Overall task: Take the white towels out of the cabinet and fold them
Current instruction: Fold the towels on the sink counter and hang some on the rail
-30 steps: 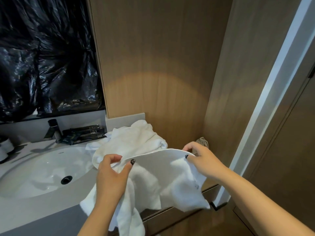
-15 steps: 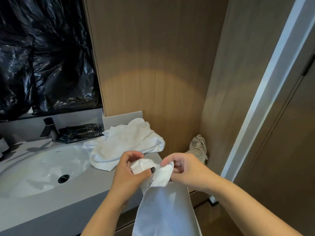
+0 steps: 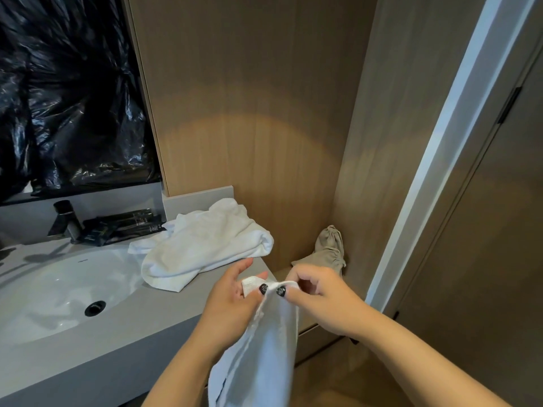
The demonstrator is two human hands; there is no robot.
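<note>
A white towel [image 3: 261,356] hangs folded lengthwise in front of the counter edge. My left hand [image 3: 232,301] and my right hand [image 3: 320,298] pinch its top corners, thumbs almost touching. A second white towel [image 3: 205,245] lies crumpled on the grey counter [image 3: 117,333], to the right of the sink.
A white sink basin [image 3: 53,292] with a black drain and a dark tap [image 3: 63,221] sits at the left. Dark packets [image 3: 123,226] lie behind it. A beige cloth bag [image 3: 329,248] stands in the wooden niche. Black plastic covers the mirror.
My hands came together, bringing the spread towel's two corners side by side. The towel now hangs narrow and doubled below them.
</note>
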